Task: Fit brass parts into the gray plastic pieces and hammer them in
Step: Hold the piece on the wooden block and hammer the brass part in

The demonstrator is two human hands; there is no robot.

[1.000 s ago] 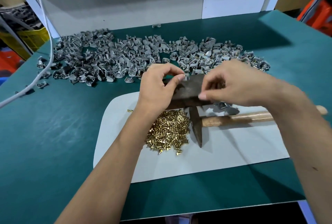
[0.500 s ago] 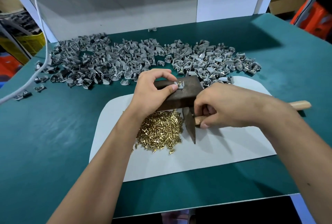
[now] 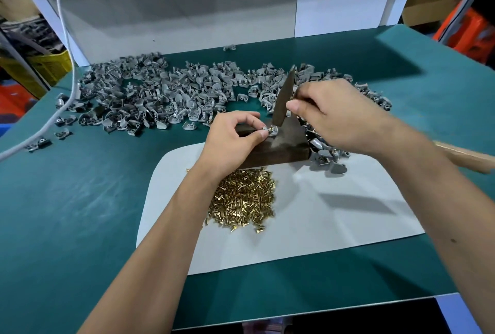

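We've got the left hand (image 3: 235, 132) pinching a gray plastic piece (image 3: 271, 131) w/ a brass part in it, on top of the dark block (image 3: 278, 146). Right hand (image 3: 337, 116) grips the hammer (image 3: 284, 97), head down at the piece. Loose brass parts (image 3: 242, 199) sit on the white mat (image 3: 334, 221) nr the block; more gray pieces (image 3: 160, 95) heaped behind on the green table (image 3: 67, 213).

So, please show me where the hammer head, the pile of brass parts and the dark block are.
hammer head (image 3: 283, 97), head view, on the middle of the dark metal head.
pile of brass parts (image 3: 242, 198), head view, on the middle of the heap.
dark block (image 3: 278, 150), head view, on its front face.
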